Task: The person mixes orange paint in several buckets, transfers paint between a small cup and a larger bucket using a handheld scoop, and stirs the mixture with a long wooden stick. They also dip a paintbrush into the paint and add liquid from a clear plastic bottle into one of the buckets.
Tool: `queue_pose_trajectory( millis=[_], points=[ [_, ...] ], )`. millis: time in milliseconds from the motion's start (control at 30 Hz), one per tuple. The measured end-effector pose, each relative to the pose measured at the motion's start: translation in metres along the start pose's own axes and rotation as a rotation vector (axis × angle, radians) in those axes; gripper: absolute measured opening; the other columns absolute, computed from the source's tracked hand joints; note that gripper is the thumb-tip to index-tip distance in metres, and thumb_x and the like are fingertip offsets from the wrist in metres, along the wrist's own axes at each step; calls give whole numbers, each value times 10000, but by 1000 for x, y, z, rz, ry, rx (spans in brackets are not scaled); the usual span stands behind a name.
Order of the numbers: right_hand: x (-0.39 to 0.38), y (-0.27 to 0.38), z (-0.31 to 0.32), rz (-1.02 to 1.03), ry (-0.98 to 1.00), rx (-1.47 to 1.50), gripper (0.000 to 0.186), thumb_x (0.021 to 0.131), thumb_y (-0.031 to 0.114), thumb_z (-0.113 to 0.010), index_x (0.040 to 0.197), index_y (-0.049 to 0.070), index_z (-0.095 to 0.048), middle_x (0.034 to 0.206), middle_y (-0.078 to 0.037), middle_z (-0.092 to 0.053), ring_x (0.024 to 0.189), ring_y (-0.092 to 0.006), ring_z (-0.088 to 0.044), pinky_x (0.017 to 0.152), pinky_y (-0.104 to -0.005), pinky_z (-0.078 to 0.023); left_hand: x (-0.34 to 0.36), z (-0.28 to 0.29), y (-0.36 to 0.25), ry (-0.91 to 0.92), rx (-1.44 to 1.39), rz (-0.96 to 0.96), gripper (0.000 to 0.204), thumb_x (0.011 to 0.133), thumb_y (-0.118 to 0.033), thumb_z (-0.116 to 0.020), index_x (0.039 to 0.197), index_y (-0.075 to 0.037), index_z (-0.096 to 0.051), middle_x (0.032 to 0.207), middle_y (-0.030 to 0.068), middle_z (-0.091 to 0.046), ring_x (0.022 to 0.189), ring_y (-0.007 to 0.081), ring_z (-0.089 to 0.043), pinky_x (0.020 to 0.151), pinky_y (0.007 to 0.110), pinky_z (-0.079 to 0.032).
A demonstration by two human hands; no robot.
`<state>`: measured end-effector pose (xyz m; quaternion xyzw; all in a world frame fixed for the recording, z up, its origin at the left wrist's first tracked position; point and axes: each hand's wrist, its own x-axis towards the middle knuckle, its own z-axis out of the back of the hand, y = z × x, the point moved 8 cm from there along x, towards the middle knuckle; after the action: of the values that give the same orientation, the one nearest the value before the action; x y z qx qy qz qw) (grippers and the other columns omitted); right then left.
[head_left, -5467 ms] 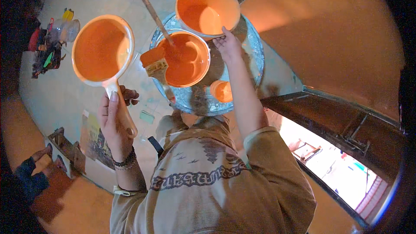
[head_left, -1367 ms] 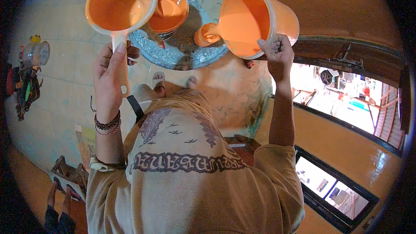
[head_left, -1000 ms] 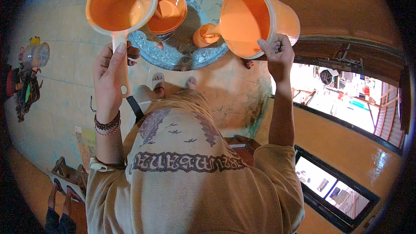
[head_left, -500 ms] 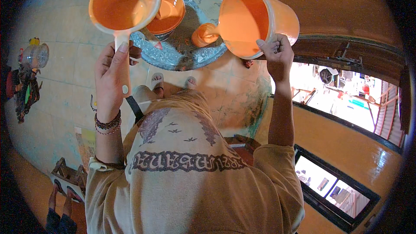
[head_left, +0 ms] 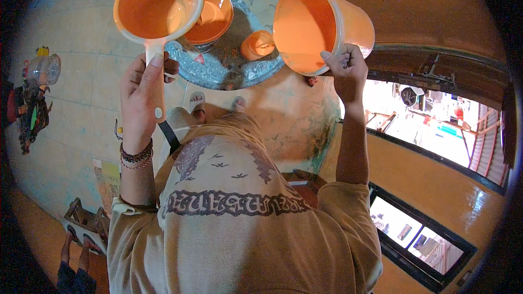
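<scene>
My left hand [head_left: 139, 90] is wrapped round the pale handle of an orange dipper [head_left: 155, 8], thumb lying along it. The dipper's round mouth faces me, and its inside looks bare. On the right, my right hand [head_left: 348, 71] pinches the rim of an orange bucket [head_left: 305, 30], tipped so that its open mouth faces left. Both are raised over a round table [head_left: 264, 0] with a blue patterned top. Between them an orange bowl-like tub [head_left: 215, 19] stands on the table, partly covered by the dipper. A small orange cup [head_left: 253, 48] sits close to the bucket.
My feet in sandals [head_left: 197, 100] are on the tiled floor below the table. At the left lie a clear plastic container [head_left: 52, 69] and a dark heap [head_left: 34, 111]. A person's legs [head_left: 76, 258] show at the lower left. Along the right wall are bright windows [head_left: 419, 234].
The dipper has shifted very slightly to the right and the bucket very slightly to the left. Both hands keep their hold.
</scene>
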<state>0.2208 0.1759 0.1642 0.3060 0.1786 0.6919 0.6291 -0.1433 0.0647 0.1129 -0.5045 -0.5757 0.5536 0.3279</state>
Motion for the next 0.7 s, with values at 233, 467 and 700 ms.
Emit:
queue_pose_trajectory(
  millis=[233,467,700],
  points=[
    [2,3,1,36,-11,-10,318,662,181,-769,783,26,-520,600,-37,-516,538,-122,-480,517,-265,-438,1,-1,0,13,-24,2,277,909,-219,-472,1016,15,-574,874,88,-625,783,150,-576,712,274,-428],
    [3,8,-2,38,14,-24,313,664,184,-768,790,23,-531,604,-38,-530,545,-121,-492,519,-263,-442,3,1,3,10,-43,7,281,908,-217,-471,1038,12,-567,899,91,-628,798,152,-580,719,275,-430],
    [2,10,0,15,16,-68,318,665,187,-770,805,23,-536,628,-41,-546,563,-124,-506,535,-264,-449,5,-4,2,18,-68,4,300,907,-243,-509,1060,9,-560,872,68,-621,781,108,-561,690,247,-413]
  ],
)
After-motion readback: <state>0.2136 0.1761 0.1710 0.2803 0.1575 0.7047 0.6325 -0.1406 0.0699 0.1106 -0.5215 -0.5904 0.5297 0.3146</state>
